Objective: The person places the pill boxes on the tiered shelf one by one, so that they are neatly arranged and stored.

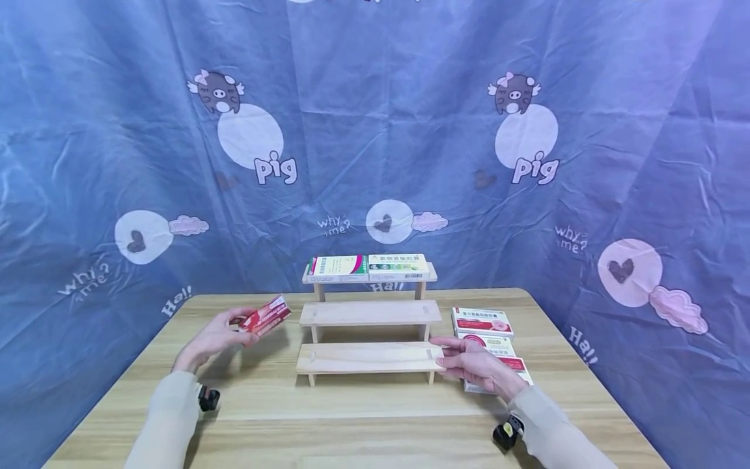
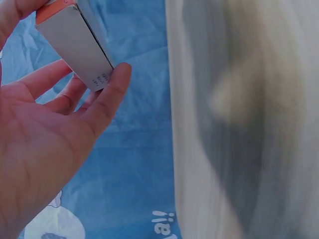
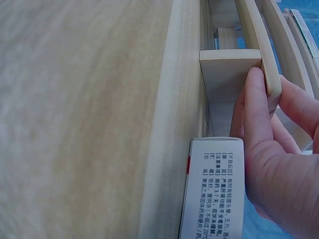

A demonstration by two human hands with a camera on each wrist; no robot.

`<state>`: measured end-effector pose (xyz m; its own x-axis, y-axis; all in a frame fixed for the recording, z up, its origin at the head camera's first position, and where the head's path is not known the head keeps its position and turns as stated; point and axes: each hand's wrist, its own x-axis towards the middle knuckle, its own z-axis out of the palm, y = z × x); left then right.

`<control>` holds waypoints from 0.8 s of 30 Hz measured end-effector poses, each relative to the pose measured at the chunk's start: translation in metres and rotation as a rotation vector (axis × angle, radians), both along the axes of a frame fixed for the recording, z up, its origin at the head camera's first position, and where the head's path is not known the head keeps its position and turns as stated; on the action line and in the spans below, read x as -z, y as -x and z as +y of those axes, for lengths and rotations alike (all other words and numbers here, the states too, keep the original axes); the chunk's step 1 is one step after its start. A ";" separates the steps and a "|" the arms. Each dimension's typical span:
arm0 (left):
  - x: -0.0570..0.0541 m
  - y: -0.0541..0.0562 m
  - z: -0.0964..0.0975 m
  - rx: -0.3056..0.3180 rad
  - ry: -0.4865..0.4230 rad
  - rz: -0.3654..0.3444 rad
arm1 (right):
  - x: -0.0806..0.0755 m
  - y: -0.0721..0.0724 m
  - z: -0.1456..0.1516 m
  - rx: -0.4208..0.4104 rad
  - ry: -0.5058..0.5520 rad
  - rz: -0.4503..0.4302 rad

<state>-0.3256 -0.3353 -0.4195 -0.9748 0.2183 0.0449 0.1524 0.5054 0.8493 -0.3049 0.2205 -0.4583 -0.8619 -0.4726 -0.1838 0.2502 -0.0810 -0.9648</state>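
Note:
My left hand (image 1: 212,335) holds a red medicine box (image 1: 271,316) tilted over the left side of the table. In the left wrist view the pale side of that box (image 2: 75,47) lies between thumb and fingers. On the right, my right hand (image 1: 477,366) pinches the right end of the lowest board (image 1: 369,358) of a three-step wooden rack. The right wrist view shows thumb and fingers on opposite faces of the board end (image 3: 266,55). Just beside the hand stands a white medicine box (image 3: 214,189) with printed text.
On the rack's top step lie a green-and-white medicine box (image 1: 336,265) and a yellow-green one (image 1: 398,264). Its middle step (image 1: 369,313) is bare wood. Several red-and-white boxes (image 1: 482,320) lie right of the rack. A blue patterned cloth (image 1: 375,143) surrounds the table.

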 end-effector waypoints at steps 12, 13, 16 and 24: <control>-0.015 -0.006 0.004 0.054 0.027 0.060 | 0.003 0.000 -0.001 0.006 0.012 0.005; -0.015 -0.006 0.005 0.062 0.026 0.059 | 0.004 0.000 -0.001 0.001 0.011 0.008; -0.017 -0.007 0.008 0.081 0.023 0.058 | 0.006 0.001 -0.001 -0.011 0.011 0.015; -0.025 -0.009 0.023 0.152 -0.010 0.080 | 0.006 0.002 0.000 -0.009 0.011 0.021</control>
<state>-0.3164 -0.3118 -0.3947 -0.9237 0.3625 0.1241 0.2939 0.4628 0.8363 -0.3068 0.2204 -0.4641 -0.8612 -0.4822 -0.1604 0.2306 -0.0897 -0.9689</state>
